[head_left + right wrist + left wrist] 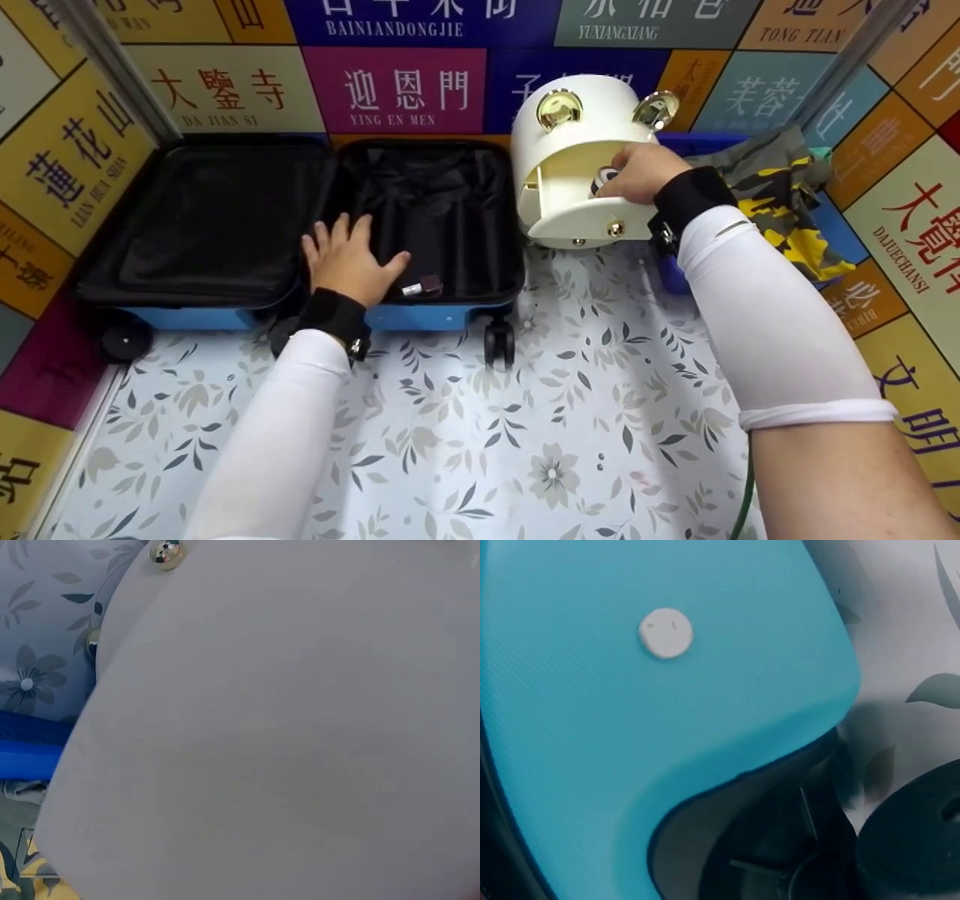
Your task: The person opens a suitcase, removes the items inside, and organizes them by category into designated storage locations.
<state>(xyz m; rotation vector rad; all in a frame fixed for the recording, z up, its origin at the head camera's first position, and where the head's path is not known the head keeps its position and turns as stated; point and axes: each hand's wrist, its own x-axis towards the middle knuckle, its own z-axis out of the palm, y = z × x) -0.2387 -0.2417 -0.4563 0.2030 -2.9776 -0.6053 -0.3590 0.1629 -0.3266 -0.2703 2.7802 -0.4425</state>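
Observation:
In the head view, my right hand (649, 172) reaches into the open front of a white rounded box (559, 154) with two gold domes on top. Its fingers grip a small round black-and-white item (604, 178), partly hidden by them; its kind is unclear. The box's pale wall (262, 727) fills most of the right wrist view. Over the inner edge of an open black-lined suitcase (450, 217), my left hand (349, 259) spreads its fingers. The left wrist view holds the suitcase's blue shell (727, 690) and a black wheel (915, 832), without the hand.
Right of the box, a blue basket (675, 277) holds camouflage cloth (780, 195). The suitcase's other half (210, 217) lies open at the left. Beneath is a leaf-patterned surface (525, 450). Panels with printed characters (397, 90) enclose the back and sides. Gold knobs (616, 228) stud the box front.

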